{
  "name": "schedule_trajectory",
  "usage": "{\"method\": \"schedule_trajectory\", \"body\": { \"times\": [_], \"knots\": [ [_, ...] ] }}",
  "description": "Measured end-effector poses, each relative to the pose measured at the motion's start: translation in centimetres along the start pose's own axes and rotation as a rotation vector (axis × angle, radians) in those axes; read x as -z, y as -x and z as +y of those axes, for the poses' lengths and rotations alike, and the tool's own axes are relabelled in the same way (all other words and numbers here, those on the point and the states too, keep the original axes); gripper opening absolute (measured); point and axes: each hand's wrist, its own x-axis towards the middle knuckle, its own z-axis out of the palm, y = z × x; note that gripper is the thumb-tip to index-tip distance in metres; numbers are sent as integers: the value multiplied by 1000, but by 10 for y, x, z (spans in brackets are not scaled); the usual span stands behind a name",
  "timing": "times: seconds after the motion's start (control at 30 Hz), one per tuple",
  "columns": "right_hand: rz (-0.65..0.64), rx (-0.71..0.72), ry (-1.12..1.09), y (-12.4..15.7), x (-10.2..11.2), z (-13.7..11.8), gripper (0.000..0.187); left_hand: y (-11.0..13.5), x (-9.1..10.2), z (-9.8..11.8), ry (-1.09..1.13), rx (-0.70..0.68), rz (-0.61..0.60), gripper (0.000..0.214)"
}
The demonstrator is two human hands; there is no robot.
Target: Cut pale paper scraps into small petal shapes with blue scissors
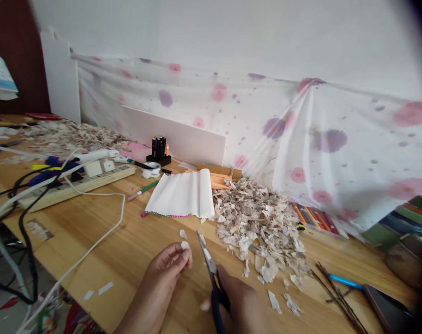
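My left hand [169, 266] pinches a small pale paper scrap [185, 245] between thumb and fingertips, low over the wooden table [120, 241]. My right hand [242, 304] grips blue-handled scissors [211, 273]; their blades point up and away, tips close to the scrap. A big heap of cut pale scraps [259, 222] lies just right of the scissors. A rolled white cloth with a coloured hem [185, 195] lies behind the hands.
A power strip [74, 183] with plugs and trailing cables sits at left, another scrap heap [71, 134] behind it. Marker pens [159, 148], tape, a white board and flowered fabric [301, 139] stand at the back. Thin sticks [336, 297], a blue pen and coloured pencils [311, 215] lie right.
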Motion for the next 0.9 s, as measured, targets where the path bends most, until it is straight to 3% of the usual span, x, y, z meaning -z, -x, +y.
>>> {"method": "schedule_trajectory", "body": {
  "times": [0.07,0.2,0.3,0.47,0.67,0.9],
  "knots": [
    [50,-11,-136,-1,1,2,13,0,0,0,-20,-4,-11,18],
    [102,-48,-511,-7,-2,12,27,-1,3,-1,-24,2,-51,17],
    [104,-128,-675,-10,-5,18,38,-1,5,-3,-35,-2,-47,16],
    [126,-136,-717,-6,-5,15,45,-2,6,-6,-69,-6,-7,21],
    [54,-169,-725,-4,-8,10,49,-3,6,-5,-95,-20,49,25],
    [121,-28,-757,1,-8,5,36,-2,1,0,59,15,68,21]
  ]
}}
